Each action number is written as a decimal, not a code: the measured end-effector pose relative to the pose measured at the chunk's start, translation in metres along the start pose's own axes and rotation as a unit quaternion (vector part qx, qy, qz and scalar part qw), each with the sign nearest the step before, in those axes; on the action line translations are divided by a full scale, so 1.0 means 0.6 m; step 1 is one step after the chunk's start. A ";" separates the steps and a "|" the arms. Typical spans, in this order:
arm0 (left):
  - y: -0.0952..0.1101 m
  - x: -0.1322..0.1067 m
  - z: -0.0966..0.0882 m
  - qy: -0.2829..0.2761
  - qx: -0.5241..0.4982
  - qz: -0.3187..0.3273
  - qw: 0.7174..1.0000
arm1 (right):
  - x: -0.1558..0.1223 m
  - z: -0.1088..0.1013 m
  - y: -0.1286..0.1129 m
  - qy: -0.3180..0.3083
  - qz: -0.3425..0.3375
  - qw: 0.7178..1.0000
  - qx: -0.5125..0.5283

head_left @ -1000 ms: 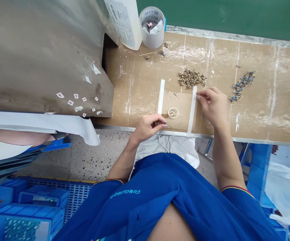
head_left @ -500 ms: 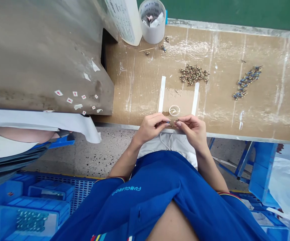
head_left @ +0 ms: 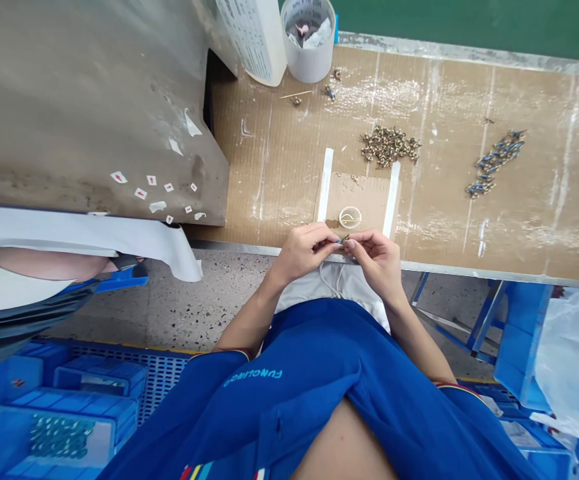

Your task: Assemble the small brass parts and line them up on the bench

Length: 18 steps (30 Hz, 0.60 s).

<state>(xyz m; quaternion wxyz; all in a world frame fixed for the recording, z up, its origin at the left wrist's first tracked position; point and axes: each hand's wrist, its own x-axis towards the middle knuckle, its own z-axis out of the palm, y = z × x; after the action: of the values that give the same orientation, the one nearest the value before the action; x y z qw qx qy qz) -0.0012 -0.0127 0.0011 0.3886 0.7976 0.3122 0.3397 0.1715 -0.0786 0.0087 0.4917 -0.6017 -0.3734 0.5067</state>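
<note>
Left hand (head_left: 302, 253) and right hand (head_left: 375, 261) both pinch a tiny brass-and-blue fitting (head_left: 344, 239) just below the cardboard pad (head_left: 357, 197); a pile of brass fittings (head_left: 389, 145) sits beyond it, blue-tipped ones (head_left: 494, 163) further right.

From where I'm standing, the worker has on a bright blue short-sleeved polo shirt (head_left: 289, 400) with a stitched placket (head_left: 277, 427) down the front and a line of pale blue lettering (head_left: 252, 378) across the chest. Each sleeve ends in a narrow yellow-and-red striped trim (head_left: 457, 385), and a small patch of red, yellow and blue markings (head_left: 219, 473) sits low on the shirt. Below it shows a white garment with a thin white drawstring (head_left: 334, 283). The left hand (head_left: 302, 253) and right hand (head_left: 377, 263) are bare, as are the forearms.
</note>
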 end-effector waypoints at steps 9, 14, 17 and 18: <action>-0.009 -0.001 -0.001 -0.007 0.013 0.037 0.999 | -0.001 0.000 0.004 -0.018 -0.009 0.999 -0.035; -0.011 -0.002 -0.001 -0.008 0.012 0.038 0.999 | -0.001 -0.002 0.006 -0.033 -0.009 0.998 -0.052; -0.012 -0.002 -0.001 -0.013 0.012 0.045 0.999 | 0.002 -0.006 0.003 -0.053 -0.005 0.997 -0.050; -0.013 -0.002 -0.001 -0.018 0.014 0.043 0.999 | 0.003 -0.008 0.002 -0.059 -0.003 0.997 -0.048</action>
<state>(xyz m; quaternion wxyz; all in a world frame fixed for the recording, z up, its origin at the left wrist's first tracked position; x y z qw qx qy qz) -0.0041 -0.0095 -0.0055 0.3676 0.8217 0.2753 0.3375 0.1763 -0.0779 0.0072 0.4413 -0.5922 -0.4273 0.5215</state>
